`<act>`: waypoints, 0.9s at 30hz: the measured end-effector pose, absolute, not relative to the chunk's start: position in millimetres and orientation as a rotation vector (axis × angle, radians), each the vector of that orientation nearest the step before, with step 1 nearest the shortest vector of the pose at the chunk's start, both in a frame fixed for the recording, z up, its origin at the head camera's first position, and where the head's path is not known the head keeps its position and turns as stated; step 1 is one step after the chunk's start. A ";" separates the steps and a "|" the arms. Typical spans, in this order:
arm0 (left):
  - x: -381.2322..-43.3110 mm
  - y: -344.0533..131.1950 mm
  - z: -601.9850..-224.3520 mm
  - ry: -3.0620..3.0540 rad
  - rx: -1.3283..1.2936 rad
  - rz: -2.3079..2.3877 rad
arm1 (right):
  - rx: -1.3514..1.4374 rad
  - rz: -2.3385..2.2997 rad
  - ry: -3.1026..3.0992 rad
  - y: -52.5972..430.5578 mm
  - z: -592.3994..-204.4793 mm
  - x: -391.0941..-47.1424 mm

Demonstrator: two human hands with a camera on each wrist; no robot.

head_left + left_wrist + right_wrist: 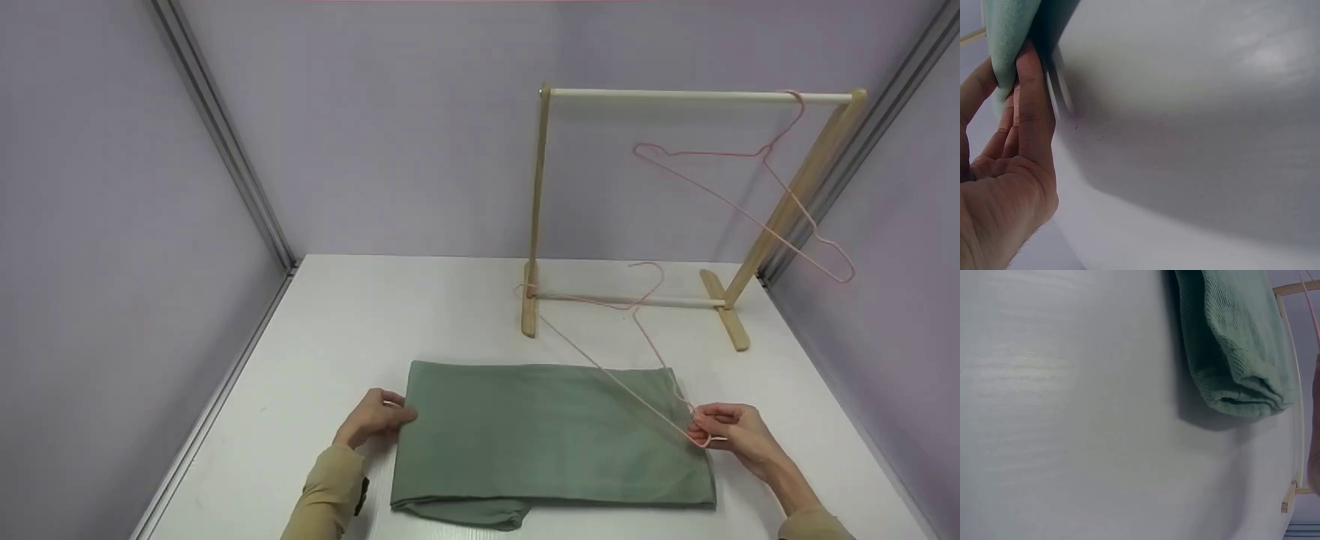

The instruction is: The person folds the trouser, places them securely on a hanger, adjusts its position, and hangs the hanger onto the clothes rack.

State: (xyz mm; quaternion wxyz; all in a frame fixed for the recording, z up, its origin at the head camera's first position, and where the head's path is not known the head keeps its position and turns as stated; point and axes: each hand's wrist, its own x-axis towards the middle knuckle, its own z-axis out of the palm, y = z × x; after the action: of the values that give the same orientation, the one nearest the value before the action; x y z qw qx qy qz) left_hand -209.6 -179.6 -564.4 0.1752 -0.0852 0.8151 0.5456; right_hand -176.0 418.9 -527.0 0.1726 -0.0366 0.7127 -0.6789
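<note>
A folded green cloth lies flat in front of me, with a loose fold showing under its near left edge. My left hand pinches its left edge; in the left wrist view the thumb lies over the cloth and the fingers under it. Above the cloth's right side, my right hand grips one lower corner of a pink wire hanger. That hanger slants up and left, its hook toward the rack. Only part of the right hand enters the right wrist view, beside the cloth's layered edge.
A wooden rack with a white top rail stands at the back right. Another pink hanger hangs near the rail's right end. Pale walls enclose the white table at the back and sides.
</note>
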 end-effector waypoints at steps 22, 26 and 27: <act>-211.6 -179.5 -564.2 2.328 -0.220 1.536 | -0.456 -1.608 1.750 351.2 -541.4 -192.0; -212.7 -180.1 -565.7 2.313 -0.180 1.543 | -0.557 -1.560 1.768 341.6 -544.4 -195.4; -213.3 -180.3 -565.8 2.311 -0.166 1.542 | -0.575 -1.549 1.779 339.7 -545.0 -196.1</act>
State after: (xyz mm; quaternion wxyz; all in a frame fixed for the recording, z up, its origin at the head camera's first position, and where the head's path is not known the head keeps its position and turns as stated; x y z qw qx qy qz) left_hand -213.3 -180.3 -565.8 0.1784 -0.0587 0.8170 0.5452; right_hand -196.1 339.7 -545.0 0.3496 -0.2218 0.6865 -0.5977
